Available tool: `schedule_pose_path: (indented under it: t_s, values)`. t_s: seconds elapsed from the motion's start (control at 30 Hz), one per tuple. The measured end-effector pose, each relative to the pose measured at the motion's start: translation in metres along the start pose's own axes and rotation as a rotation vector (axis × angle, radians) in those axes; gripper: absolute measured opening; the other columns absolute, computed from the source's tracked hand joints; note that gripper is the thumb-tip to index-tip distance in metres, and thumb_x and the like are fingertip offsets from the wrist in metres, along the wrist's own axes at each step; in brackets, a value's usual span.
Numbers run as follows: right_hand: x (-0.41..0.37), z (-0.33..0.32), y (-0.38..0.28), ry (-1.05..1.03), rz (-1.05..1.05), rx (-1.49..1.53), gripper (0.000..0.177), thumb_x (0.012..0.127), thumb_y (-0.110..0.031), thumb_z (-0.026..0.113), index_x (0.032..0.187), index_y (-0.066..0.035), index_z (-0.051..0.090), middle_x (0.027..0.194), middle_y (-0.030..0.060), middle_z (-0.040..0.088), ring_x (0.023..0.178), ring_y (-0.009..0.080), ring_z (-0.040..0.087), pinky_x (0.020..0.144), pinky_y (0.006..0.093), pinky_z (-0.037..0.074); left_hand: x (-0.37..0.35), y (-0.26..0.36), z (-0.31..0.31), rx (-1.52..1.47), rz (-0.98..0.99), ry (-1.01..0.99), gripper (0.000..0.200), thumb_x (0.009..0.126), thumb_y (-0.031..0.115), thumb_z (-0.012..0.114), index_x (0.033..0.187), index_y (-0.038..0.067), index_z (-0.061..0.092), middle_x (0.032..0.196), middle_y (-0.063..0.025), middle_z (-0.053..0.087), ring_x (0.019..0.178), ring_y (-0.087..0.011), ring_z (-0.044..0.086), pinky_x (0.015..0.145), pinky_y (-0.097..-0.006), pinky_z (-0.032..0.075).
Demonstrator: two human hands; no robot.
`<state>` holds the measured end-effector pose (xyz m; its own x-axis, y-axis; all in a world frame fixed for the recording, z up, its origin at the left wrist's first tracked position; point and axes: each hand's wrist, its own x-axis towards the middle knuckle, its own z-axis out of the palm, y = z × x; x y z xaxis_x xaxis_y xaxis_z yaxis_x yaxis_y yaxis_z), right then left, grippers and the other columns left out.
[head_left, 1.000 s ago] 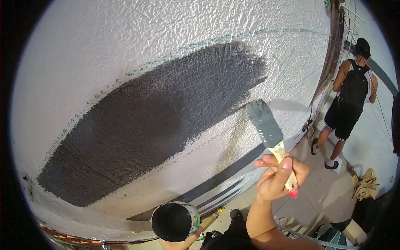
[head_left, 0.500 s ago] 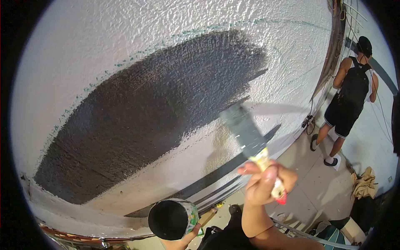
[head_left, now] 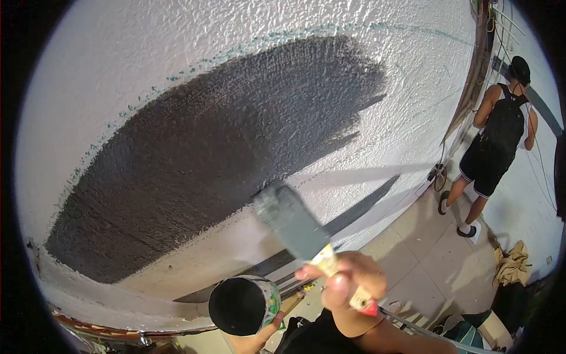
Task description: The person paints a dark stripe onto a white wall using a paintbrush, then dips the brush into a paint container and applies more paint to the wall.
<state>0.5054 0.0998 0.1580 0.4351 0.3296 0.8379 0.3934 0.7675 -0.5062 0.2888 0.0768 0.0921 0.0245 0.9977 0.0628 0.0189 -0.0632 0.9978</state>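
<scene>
My right hand is closed around the pale handle of a wide paintbrush, whose red handle end points down. Grey paint coats the brush head, and its tip is at the lower edge of a dark grey painted patch on the white wall; whether it touches is hard to tell. At the bottom, my left hand grips a paint can with a green and white label. The can's opening faces up and its inside looks dark.
A person with a black backpack stands at the far right, facing another wall. Crumpled brown paper lies on the tiled floor. A dotted green line curves above the patch. Cables hang at the wall corner.
My right hand has carried the brush down and left along the patch's lower edge. My left hand and the can are almost where they were.
</scene>
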Motion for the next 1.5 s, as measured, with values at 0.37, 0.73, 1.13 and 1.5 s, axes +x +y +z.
schedule_pose_path:
  t_s: [0.37, 0.73, 1.13, 1.5]
  values:
    - [0.012, -0.018, 0.016, 0.346, 0.062, -0.027, 0.033, 0.101, -0.022, 0.054, 0.114, 0.003, 0.038, 0.076, 0.0249, 0.064, 0.063, 0.0294, 0.070, 0.053, 0.0400, 0.062, -0.005, 0.029, 0.013, -0.017, -0.191, 0.034, 0.086, 0.057, -0.008, 0.084, 0.134, 0.000, 0.048, 0.119, -0.0149, 0.063, 0.105, -0.0274, 0.064, 0.093, -0.0422, 0.053]
    - [0.007, -0.001, 0.016, 0.318, -0.004, -0.034, 0.027, 0.100, -0.020, 0.054, 0.109, 0.002, 0.042, 0.068, 0.0215, 0.066, 0.049, 0.0257, 0.066, 0.044, 0.0363, 0.057, -0.007, 0.041, 0.006, 0.152, -0.298, -0.015, 0.072, 0.060, -0.004, 0.086, 0.126, -0.001, 0.056, 0.113, -0.0136, 0.067, 0.099, -0.0241, 0.066, 0.088, -0.0374, 0.053]
    - [-0.001, -0.021, 0.012, -0.023, -0.023, -0.094, 0.020, 0.097, -0.009, 0.059, 0.109, 0.000, 0.047, 0.079, 0.0197, 0.073, 0.064, 0.0275, 0.074, 0.059, 0.0387, 0.062, -0.009, 0.016, 0.004, 0.139, -0.042, -0.007, 0.083, 0.056, -0.004, 0.087, 0.131, -0.002, 0.051, 0.115, -0.0142, 0.064, 0.100, -0.0255, 0.065, 0.090, -0.0401, 0.055]
    - [0.014, -0.022, 0.032, 0.380, -0.071, -0.058, 0.028, 0.101, -0.016, 0.054, 0.115, 0.004, 0.041, 0.080, 0.0276, 0.065, 0.059, 0.0300, 0.069, 0.051, 0.0403, 0.061, -0.010, 0.014, 0.002, 0.131, 0.027, 0.033, 0.090, 0.053, -0.005, 0.086, 0.135, -0.002, 0.047, 0.119, -0.0156, 0.062, 0.104, -0.0277, 0.064, 0.091, -0.0415, 0.055]
